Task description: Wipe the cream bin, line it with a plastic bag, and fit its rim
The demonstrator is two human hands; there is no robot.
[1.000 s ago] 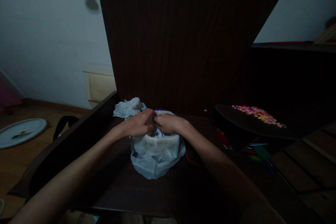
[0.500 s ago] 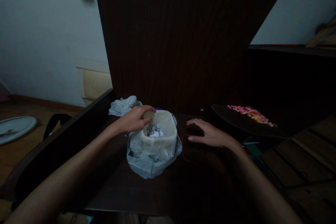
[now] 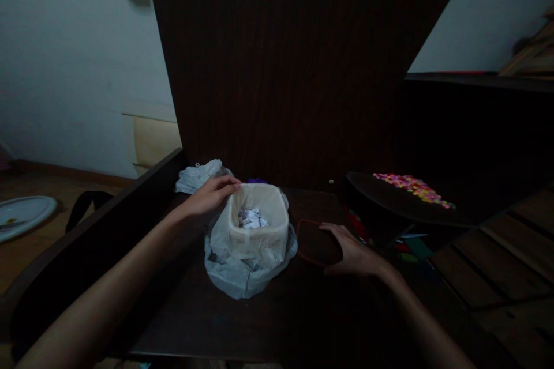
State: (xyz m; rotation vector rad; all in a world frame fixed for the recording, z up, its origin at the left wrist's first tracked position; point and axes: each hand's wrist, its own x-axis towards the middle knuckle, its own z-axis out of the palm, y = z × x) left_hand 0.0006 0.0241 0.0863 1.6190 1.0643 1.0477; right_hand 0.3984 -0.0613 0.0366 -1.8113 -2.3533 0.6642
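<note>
A small bin (image 3: 259, 245) lined with a thin whitish plastic bag stands on the dark desk, the bag's edge (image 3: 242, 285) folded down around its outside. Crumpled paper (image 3: 251, 218) lies inside. My left hand (image 3: 213, 193) rests at the bin's back left rim, fingers stretched out, thumb hidden. To the right of the bin, a reddish-brown rectangular ring (image 3: 308, 259) lies flat on the desk. My right hand (image 3: 348, 251) is at the ring's right side, thumb and fingers spread apart; whether they touch it I cannot tell.
A crumpled plastic bag (image 3: 201, 176) lies behind my left hand. A raised board (image 3: 108, 228) edges the desk at left. Small pink and yellow pieces (image 3: 413, 187) lie on a rounded dark shelf (image 3: 389, 199) at right. A tall dark panel (image 3: 277, 69) rises behind.
My left hand has drawn back left, from inside the bin's rim to its outer edge. My right hand has come lower, down to the ring.
</note>
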